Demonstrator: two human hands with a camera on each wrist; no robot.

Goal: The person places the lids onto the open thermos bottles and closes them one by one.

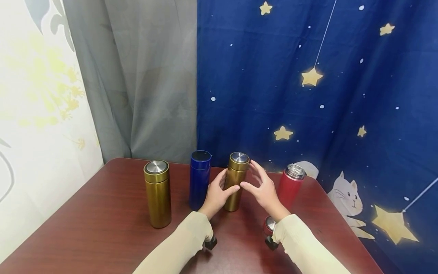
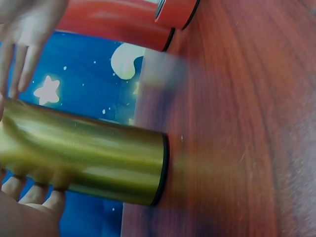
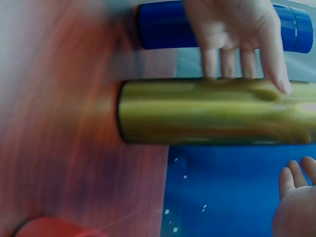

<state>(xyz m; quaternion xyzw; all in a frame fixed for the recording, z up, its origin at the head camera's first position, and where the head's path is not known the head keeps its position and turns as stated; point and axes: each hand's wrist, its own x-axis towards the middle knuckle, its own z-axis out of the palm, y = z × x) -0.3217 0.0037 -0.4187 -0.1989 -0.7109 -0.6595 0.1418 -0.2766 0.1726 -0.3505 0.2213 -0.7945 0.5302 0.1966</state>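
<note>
the gold flask (image 1: 236,182) with the silver cap stands upright on the dark red surface (image 1: 102,228), toward the back and about the middle of the row, and my left hand (image 1: 216,195) is curled round its lower body, thumb across the front and fingers against the far side; from my right wrist i see those fingers (image 3: 232,61) lying on the gold wall (image 3: 212,111), and from my left wrist the flask's body (image 2: 84,158) fills the picture with its base set on the wood. my right hand (image 1: 262,187) is just beside the flask on the other side, spread wide with the fingers loosely bent toward its neck, apart from the metal and holding nothing. just to the left of the flask, close behind my left hand, a blue flask (image 1: 200,179) stands upright. well to the left of that, nearer to me, a second gold flask (image 1: 157,193) stands alone. on the right, past my right hand, a red flask (image 1: 291,185) stands with its silver mouth bare, and its red lid (image 1: 269,225) lies on the surface just beside my right sleeve (image 1: 308,247). behind everything hang a blue curtain with stars (image 1: 342,95) and a grey curtain (image 1: 143,76).
</note>
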